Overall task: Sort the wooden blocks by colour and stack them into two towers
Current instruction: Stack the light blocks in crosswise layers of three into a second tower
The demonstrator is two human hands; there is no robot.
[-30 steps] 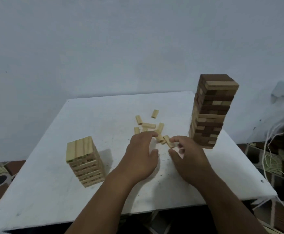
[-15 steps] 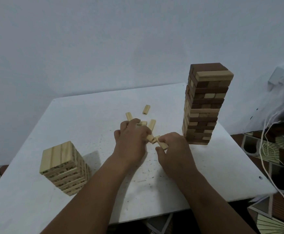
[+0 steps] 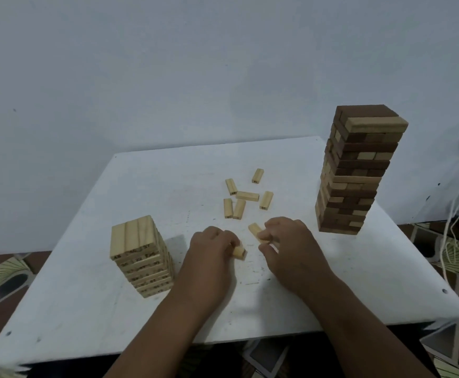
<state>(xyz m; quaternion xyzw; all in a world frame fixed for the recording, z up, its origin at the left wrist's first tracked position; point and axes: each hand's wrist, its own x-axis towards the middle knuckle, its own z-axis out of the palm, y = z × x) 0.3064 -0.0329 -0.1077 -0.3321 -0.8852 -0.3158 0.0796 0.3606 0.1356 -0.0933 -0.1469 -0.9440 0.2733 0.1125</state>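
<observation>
A short tower of light wooden blocks stands at the left of the white table. At the right rises a tall tower of dark and light blocks. Several loose light blocks lie between them, further back. My left hand grips a light block low over the table. My right hand pinches another light block, a little right of the left one.
A pale wall stands behind the table. White cords hang off the right edge. Patterned floor tiles show at both sides below the table.
Both hands have drawn back toward me from the loose pile, each with a light block in it. The view has shifted, so the short tower now sits nearer the middle.
</observation>
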